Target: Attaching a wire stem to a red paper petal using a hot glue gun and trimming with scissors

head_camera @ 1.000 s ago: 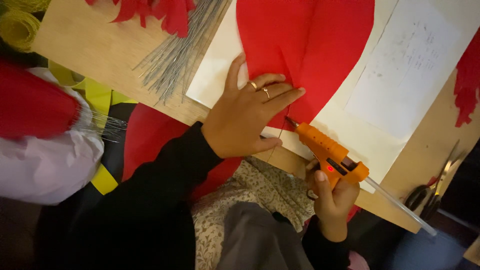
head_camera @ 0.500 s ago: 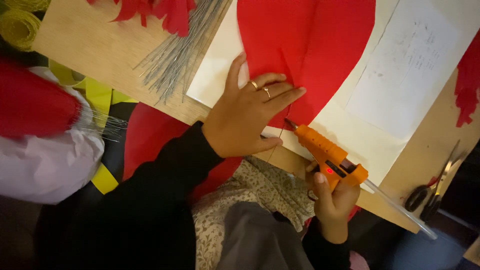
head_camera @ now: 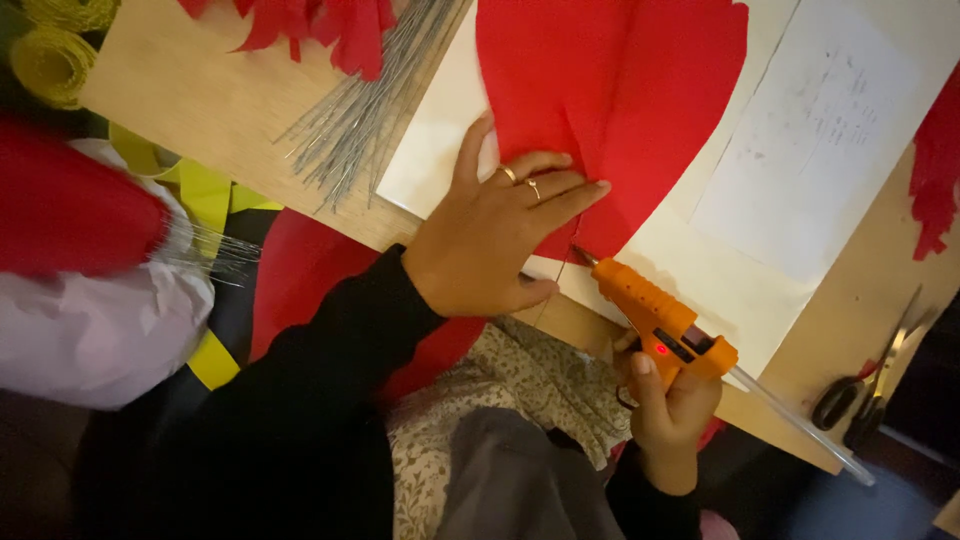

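My left hand (head_camera: 497,235), with rings on two fingers, lies flat with fingers spread on a large red paper petal shape (head_camera: 610,100), pressing its lower tip down on white paper (head_camera: 430,150). My right hand (head_camera: 668,405) grips an orange hot glue gun (head_camera: 660,320) with a clear glue stick (head_camera: 800,425) sticking out the back. The gun's nozzle points at the red paper's tip, right next to my left fingers.
A bundle of thin grey wires (head_camera: 365,110) lies on the wooden table (head_camera: 210,110). Black-handled scissors (head_camera: 865,385) rest at the right edge. Red paper pieces (head_camera: 320,25) lie at the top, yellow rolls (head_camera: 55,60) at top left, a white bag (head_camera: 100,330) at left.
The glue gun's nozzle has shifted slightly closer to the red paper's tip. My left hand stays pressed on the paper.
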